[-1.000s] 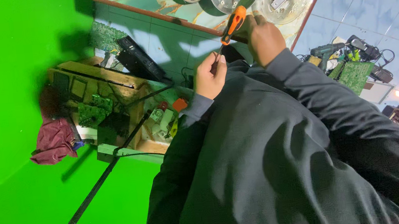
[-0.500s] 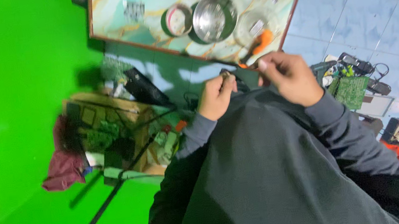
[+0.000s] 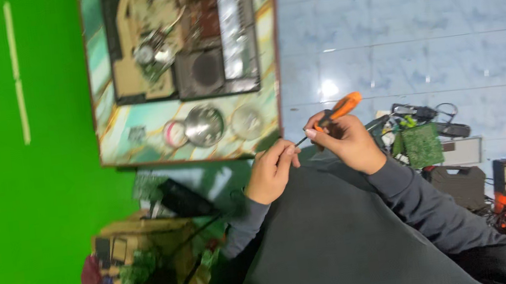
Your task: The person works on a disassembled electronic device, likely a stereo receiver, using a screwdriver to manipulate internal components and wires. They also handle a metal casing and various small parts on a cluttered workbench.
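Head view, sideways tilt. Nearest the camera: dark grey sleeves and torso fill the lower middle. Right hand (image 3: 348, 144) is clenched round an orange-handled screwdriver (image 3: 337, 111); the handle sticks out past the fingers toward the tiled floor (image 3: 418, 28), and the thin dark shaft runs back toward the other hand. Left hand (image 3: 272, 170) sits just beside it with fingertips pinched together at or near the shaft tip; whatever it pinches is too small to make out, so I cannot tell if it grasps anything.

Handling, as a judgement: the screwdriver looks light and stiff, and the moulded handle is the sensible place to take hold. The shaft is slim and likely slick, poor for gripping, fine for steadying with fingertips. Not fragile.

Further out: low table (image 3: 110, 139) with a patterned top, just beyond the hands. Along its near edge sit a shiny metal bowl (image 3: 203, 125), a small round lid-like disc (image 3: 174, 134) and a clear round dish (image 3: 247, 122). Beyond them lies an opened electronic unit (image 3: 190, 38) with a speaker cone showing.

To the right, on the floor: green circuit board (image 3: 421, 145) amid cables, dark case (image 3: 461, 185), orange clutter. To the left: cardboard box (image 3: 144, 249) with parts, green backdrop (image 3: 23, 187).
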